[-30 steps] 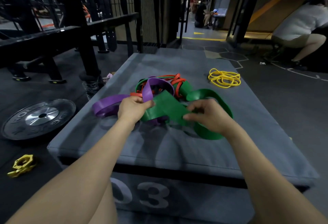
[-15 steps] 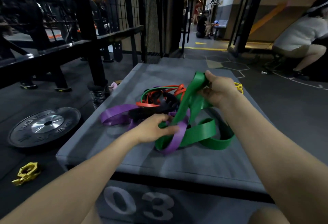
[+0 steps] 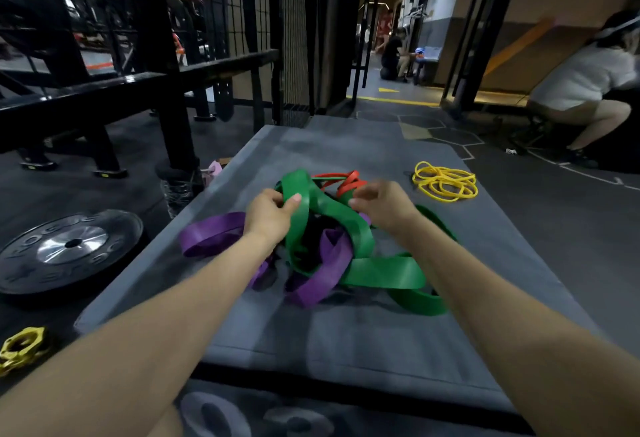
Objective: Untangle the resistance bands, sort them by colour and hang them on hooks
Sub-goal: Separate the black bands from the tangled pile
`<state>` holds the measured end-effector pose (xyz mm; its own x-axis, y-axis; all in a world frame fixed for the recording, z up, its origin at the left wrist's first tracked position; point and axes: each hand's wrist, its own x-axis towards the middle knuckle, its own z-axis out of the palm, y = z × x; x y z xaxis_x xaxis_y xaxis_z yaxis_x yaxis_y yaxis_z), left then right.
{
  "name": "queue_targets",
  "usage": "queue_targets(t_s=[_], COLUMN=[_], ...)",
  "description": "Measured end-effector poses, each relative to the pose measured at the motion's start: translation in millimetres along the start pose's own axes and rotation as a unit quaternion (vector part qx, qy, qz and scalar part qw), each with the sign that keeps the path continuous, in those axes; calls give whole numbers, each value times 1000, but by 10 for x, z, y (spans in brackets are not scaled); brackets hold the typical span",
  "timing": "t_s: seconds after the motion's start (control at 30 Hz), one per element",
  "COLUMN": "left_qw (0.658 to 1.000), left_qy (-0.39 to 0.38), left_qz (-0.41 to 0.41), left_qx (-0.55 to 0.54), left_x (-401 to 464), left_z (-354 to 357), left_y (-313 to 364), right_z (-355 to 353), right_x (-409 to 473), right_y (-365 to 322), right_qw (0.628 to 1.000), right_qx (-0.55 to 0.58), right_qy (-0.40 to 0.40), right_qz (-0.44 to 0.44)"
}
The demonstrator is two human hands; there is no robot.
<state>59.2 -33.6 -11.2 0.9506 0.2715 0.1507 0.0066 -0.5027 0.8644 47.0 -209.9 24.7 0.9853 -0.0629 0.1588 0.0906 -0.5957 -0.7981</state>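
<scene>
A tangle of resistance bands lies on the grey padded box (image 3: 346, 339). A wide green band (image 3: 381, 272) loops up through it. Purple bands (image 3: 211, 234) lie at the left and front, with red bands (image 3: 349, 184) behind. My left hand (image 3: 268, 217) pinches the raised green loop between thumb and fingers. My right hand (image 3: 382, 206) hovers over the pile's right side with curled fingers touching the green band; whether it grips is unclear. Thin yellow bands (image 3: 445, 182) lie apart at the back right of the box.
A black weight plate (image 3: 67, 248) lies on the floor to the left, with a yellow collar (image 3: 20, 350) nearer me. A black rack frame (image 3: 152, 90) stands at the left. One person squats at the far right (image 3: 585, 90); another sits down the corridor (image 3: 393, 52).
My right hand has come down from holding the green band high and now sits over the pile. My left hand has moved up and back and now pinches the green loop.
</scene>
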Motion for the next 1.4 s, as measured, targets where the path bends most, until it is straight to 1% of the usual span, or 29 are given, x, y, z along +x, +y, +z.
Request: queue_targets(t_s=[0.07,0.13,0.2,0.27,0.3,0.37,0.4,0.47,0.5,0.57,0.6,0.63,0.7,0.77,0.83,0.9,0.97,1.0,1.13,1.23,1.4], left_qw=[999,996,982,962,953,932,924,916,910,875,862,863,890,926,955,968,953,947,940,940,906], left_qy=[20,52,102,122,104,24,-23,-110,-141,-165,-169,-172,-173,-176,-167,-176,-199,-193,-135,-101,-48], left_qz=[16,66,139,215,255,331,350,334,322,329,334,335,321,286,235,172,125,113,51,38,-14], left_qx=[20,41,75,115,127,144,155,192,221,315,341,338,274,173,75,-52,-193,-231,-310,-324,-420], left_x=[-68,-161,-265,-320,-335,-373,-410,-501,-539,-596,-611,-621,-612,-584,-570,-548,-533,-500,-371,-319,-172], left_z=[11,19,-3,-54,-70,-63,-53,-26,-16,-27,-34,-42,-46,-40,-67,-127,-186,-211,-370,-499,-674], left_y=[-46,-90,-107,-112,-118,-156,-168,-174,-178,-169,-169,-163,-163,-161,-135,-95,-4,42,323,537,808], right_z=[68,107,135,143,140,127,115,94,95,127,158,193,256,287,278,243,195,168,-38,-254,-539], right_x=[-41,-123,-207,-284,-309,-329,-338,-347,-351,-368,-375,-381,-384,-382,-371,-355,-344,-338,-277,-177,-33], right_y=[113,207,301,365,383,405,408,424,436,460,473,486,506,502,464,419,397,397,362,249,-97], right_qw=[999,996,993,989,987,983,981,979,978,974,974,975,979,983,987,989,987,986,981,977,975], right_qx=[-48,-82,-106,-135,-147,-172,-180,-192,-202,-222,-224,-220,-201,-179,-150,-119,-98,-93,-93,-105,-105], right_qy=[-10,-39,-51,-35,-26,-16,-12,-4,-1,2,5,9,18,29,52,86,117,129,166,177,183], right_qz=[-22,-25,-28,-44,-55,-69,-68,-60,-57,-51,-44,-34,-14,-6,-14,-34,-51,-53,-50,-63,-73])
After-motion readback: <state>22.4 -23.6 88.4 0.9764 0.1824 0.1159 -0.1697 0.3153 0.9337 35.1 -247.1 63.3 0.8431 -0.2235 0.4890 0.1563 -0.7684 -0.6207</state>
